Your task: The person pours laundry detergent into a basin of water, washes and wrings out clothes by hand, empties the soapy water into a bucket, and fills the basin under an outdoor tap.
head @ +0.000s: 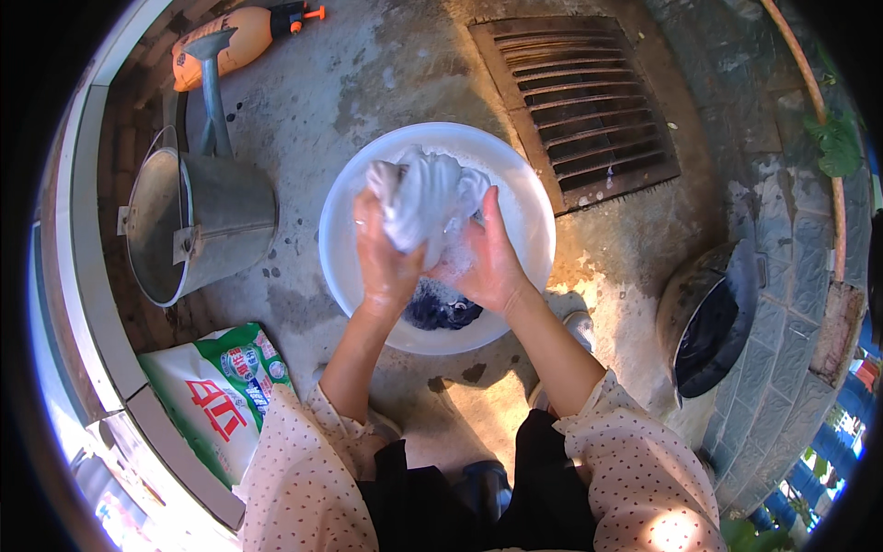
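Observation:
A bunched white cloth (428,196), wet and blurred, is up over a white plastic basin (334,221) of sudsy water. My left hand (388,259) grips the cloth from its left side. On the other side, my right hand (493,259) is spread, thumb raised and palm towards the cloth, with foam on it. Whether its fingertips touch the cloth is hard to see. Dark fabric (441,307) lies in the water at the basin's near side, partly under suds.
Left of the basin, a metal bucket (227,221) lies on its side. A detergent bag (221,393) is at the lower left. Beyond the bucket lies an orange pump sprayer (238,45). A metal drain grate (586,103) and a dark pan (714,331) are on the right.

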`<state>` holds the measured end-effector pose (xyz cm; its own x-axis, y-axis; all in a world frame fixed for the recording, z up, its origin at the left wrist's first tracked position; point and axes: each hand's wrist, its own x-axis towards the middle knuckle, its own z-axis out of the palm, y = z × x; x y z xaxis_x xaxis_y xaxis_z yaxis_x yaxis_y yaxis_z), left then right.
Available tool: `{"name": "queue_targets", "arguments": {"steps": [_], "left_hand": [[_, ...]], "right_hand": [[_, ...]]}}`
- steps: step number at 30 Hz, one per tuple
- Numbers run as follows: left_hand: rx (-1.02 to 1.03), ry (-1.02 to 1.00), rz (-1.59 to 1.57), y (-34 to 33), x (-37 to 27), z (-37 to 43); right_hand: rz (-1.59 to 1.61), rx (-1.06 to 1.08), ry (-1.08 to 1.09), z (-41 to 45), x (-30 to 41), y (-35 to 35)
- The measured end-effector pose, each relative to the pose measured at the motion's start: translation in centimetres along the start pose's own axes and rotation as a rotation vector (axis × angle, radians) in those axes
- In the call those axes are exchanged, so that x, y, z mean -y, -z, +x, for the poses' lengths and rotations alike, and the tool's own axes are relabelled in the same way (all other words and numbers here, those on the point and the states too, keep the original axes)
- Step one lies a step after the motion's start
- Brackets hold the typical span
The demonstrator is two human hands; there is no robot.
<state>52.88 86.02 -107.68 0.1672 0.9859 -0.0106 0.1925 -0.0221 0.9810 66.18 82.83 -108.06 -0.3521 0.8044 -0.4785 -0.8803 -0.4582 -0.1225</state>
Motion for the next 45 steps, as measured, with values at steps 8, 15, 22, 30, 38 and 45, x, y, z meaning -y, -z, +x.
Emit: {"name": "queue_targets", "arguments": {"steps": [8, 15, 22, 30, 38, 45], "left_hand": [[0.203, 0.079, -0.175, 2.8, 1.0, -1.6], [0.399, 0.612, -1.435, 3.5, 3.0, -1.0], [0.272, 0.703, -0.756, 2.9, -2.4, 1.9], [0.300, 0.252, -0.164, 2.2, 0.4, 1.6], [0.483, -0.141, 0.158, 2.6, -1.8, 1.4], [0.477, 0.568, -0.942, 3.4, -2.4, 1.8]], "right_hand": [[-0.202, -0.209, -0.116, -1.7, -0.9, 0.7], [0.536, -0.016, -0.148, -2.2, -5.0, -6.5], [-0.245, -0.191, -0.246, -3.3, -2.1, -4.3], [-1.050, -0.223, -0.216, -1.7, -1.1, -1.6], [-0.281, -0.067, -0.307, -3.8, -1.3, -1.0], [0.146, 0.125, -0.440, -4.2, -3.2, -1.3]]}}
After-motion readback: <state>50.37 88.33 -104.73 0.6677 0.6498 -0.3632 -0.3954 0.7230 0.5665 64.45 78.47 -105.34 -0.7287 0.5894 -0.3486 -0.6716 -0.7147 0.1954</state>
